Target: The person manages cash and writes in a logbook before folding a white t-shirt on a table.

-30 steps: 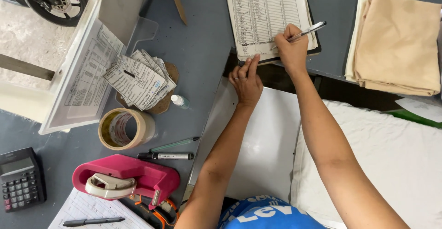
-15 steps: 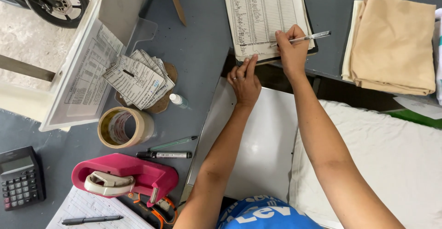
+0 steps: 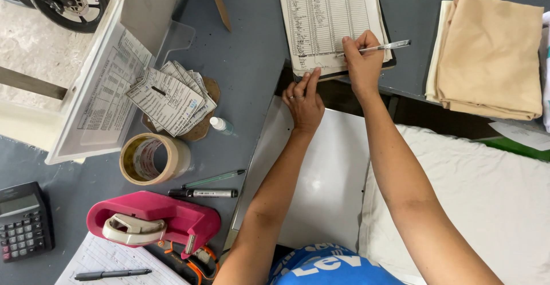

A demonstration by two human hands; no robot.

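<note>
On the ruled sheet (image 3: 329, 18), right hand (image 3: 362, 61) fingers pinched around a pen (image 3: 382, 47), left hand (image 3: 303, 101) fingers seemingly flat, empty.

Room: I saw bare grey tabletop (image 3: 252, 61) open between the ledger sheet (image 3: 329, 21) and the stack of slips (image 3: 169, 99) | Blocked left: tape roll (image 3: 154, 159), two pens (image 3: 206, 186), pink tape dispenser (image 3: 152, 222) crowded together | Blocked right: folded tan cloth (image 3: 490, 56) near the right hand (image 3: 364, 61) | Near edge: left hand (image 3: 303, 101) lay just below the sheet.
</note>
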